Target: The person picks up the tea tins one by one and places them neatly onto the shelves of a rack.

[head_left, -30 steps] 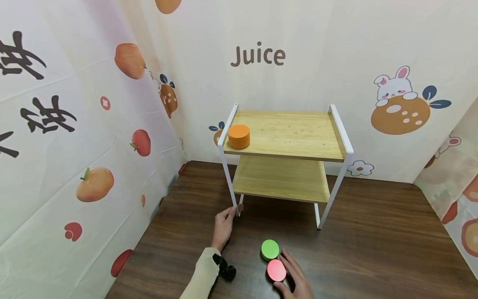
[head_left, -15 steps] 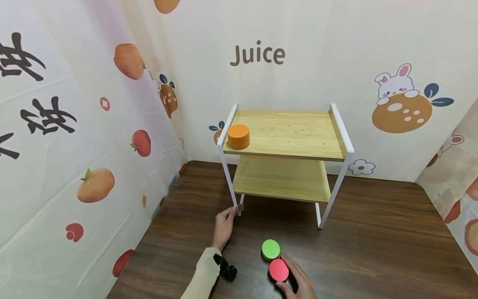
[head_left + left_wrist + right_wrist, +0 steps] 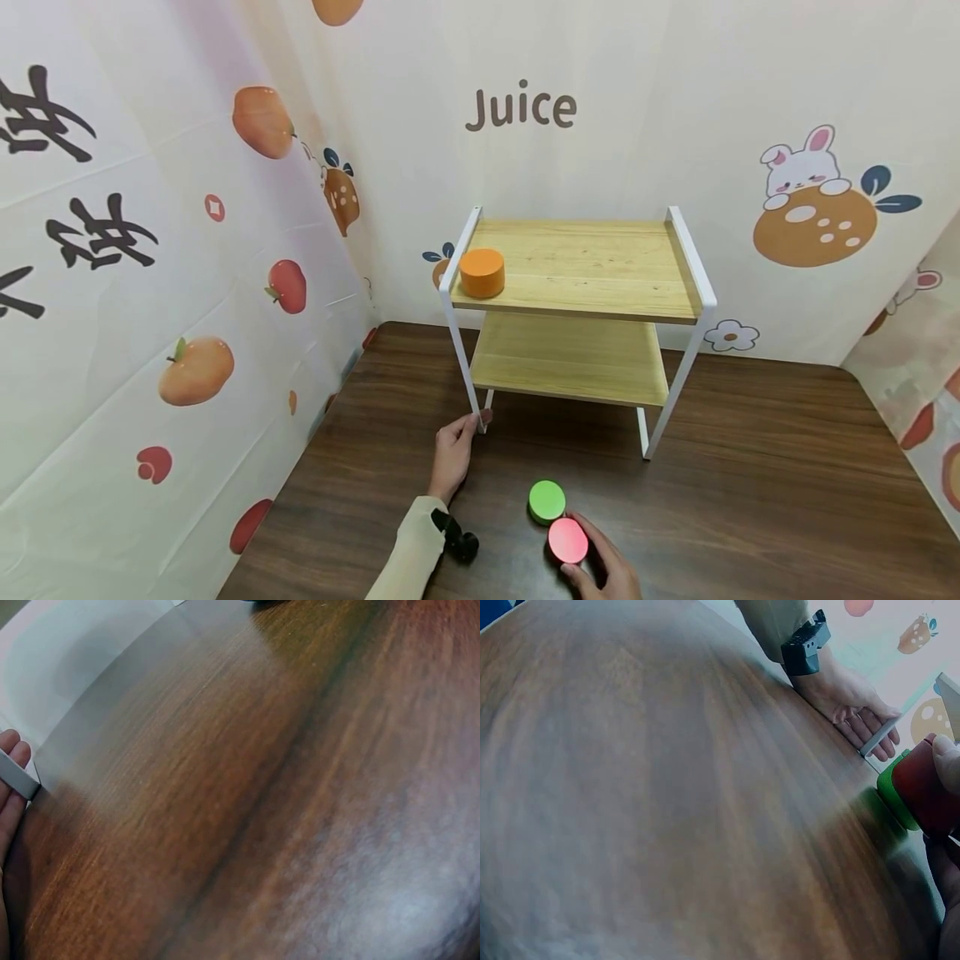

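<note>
In the head view a small two-tier shelf [image 3: 573, 258] stands on the table, with light wooden boards and a white frame. My left hand [image 3: 453, 454] holds its front left leg [image 3: 465, 367] near the foot, fingers behind and thumb in front, as the right wrist view also shows. My right hand [image 3: 606, 567] grips a pink-red round block [image 3: 567, 541] between thumb and fingers. Just behind and left of that one is a green round block [image 3: 547, 502]; in the right wrist view the green block [image 3: 896, 791] sits close beside it. An orange round block [image 3: 482, 272] rests on the top board's left front corner.
Behind and beside the dark wooden table [image 3: 765, 500] hang printed cloth walls [image 3: 615, 125] with fruit and rabbit pictures. A black wrist camera [image 3: 455, 537] is strapped to my left wrist.
My right hand and the pink-red block have moved slightly right, away from the green block. The left hand keeps its place on the shelf leg. The head view has shifted a little.
</note>
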Motion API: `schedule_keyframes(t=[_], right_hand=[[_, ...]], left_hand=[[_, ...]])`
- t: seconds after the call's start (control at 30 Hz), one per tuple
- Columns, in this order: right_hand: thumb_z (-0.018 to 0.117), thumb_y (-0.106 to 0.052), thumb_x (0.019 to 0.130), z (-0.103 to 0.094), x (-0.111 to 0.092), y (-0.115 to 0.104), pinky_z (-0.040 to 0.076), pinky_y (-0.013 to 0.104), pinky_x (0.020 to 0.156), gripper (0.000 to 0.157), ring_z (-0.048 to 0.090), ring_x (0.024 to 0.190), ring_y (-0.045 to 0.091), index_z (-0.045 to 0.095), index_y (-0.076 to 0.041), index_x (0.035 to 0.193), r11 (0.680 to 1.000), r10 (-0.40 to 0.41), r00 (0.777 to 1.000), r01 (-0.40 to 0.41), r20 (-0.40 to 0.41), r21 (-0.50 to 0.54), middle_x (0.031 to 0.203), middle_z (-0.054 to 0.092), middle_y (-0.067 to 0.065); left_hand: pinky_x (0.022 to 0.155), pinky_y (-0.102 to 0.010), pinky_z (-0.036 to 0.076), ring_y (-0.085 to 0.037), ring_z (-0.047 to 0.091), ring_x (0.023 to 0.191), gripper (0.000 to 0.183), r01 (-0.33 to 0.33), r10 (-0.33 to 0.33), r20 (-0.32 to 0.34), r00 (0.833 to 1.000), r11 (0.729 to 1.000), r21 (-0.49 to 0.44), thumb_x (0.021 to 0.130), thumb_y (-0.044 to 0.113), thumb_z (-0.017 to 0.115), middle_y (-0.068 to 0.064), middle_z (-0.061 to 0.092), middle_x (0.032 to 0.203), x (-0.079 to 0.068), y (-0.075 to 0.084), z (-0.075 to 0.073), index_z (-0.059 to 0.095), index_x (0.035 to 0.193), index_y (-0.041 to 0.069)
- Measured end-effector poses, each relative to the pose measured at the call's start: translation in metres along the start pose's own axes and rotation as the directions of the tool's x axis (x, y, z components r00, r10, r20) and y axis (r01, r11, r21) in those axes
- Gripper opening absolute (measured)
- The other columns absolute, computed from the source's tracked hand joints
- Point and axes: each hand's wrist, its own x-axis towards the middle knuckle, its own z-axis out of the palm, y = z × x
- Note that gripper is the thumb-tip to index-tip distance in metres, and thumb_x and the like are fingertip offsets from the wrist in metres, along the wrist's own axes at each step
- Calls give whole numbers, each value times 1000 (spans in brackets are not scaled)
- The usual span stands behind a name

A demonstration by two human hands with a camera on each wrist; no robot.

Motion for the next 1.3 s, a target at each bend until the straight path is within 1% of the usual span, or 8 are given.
schedule_keyframes(t=[0.2,0.33,0.43,0.57,0.67,0.77,0.93,1.3], right_hand=[[89,-16,67,-4,2,-5,35,2,93,68,57,114,-3,63,-16,129,999,34,999,-34,22,0,121,68,-6],[87,-22,71,-9,5,-13,48,20,94,65,61,115,10,61,-16,130,989,143,987,-140,75,-44,122,67,-7],[86,-23,73,-12,7,-17,50,34,96,65,60,117,16,60,-18,132,978,206,973,-201,100,-57,124,66,-5],[86,-23,73,-16,11,-20,48,26,96,64,60,117,15,60,-23,132,976,214,973,-210,86,-53,124,65,-7],[86,-21,72,-18,14,-17,43,11,93,64,60,115,7,61,-23,131,989,149,987,-149,63,-4,123,66,-9],[85,-15,74,-20,18,-12,39,4,91,65,58,114,0,59,-17,133,996,1,999,-5,48,91,124,66,-3],[82,-4,75,-26,30,-10,40,6,95,68,55,119,-2,54,-10,137,954,-239,970,229,31,192,128,63,12],[80,-15,80,-37,56,-21,41,8,95,64,56,120,2,54,-19,138,951,-293,953,284,70,119,130,62,2]], left_hand=[[98,-31,49,-24,64,114,37,6,-6,24,1000,1000,-21,102,31,49,-10,71,115,-2,4,-1,70,118,5],[97,-36,50,-30,63,115,36,-3,4,46,999,1000,-12,103,24,48,-16,69,116,-5,21,-3,68,117,-2],[98,-38,49,-31,63,115,37,3,-2,54,999,1000,-10,103,24,48,-18,69,116,-6,32,-4,67,117,-4],[100,-42,47,-31,61,117,38,32,-30,69,997,999,-26,103,25,48,-18,68,118,-6,36,-5,66,119,-4],[101,-43,46,-31,61,117,38,36,-34,79,996,999,-33,103,25,48,-19,67,119,-6,35,-5,66,120,-5],[101,-42,47,-30,62,117,38,38,-35,78,996,999,-35,103,25,48,-18,68,118,-6,34,-5,66,119,-4],[98,-36,49,-29,62,116,37,35,-33,70,997,999,-22,103,25,48,-16,69,117,-6,33,-4,67,118,-3],[96,-33,50,-30,63,114,37,17,-16,60,998,1000,-5,103,24,48,-18,69,115,-5,34,-4,68,116,-4]])
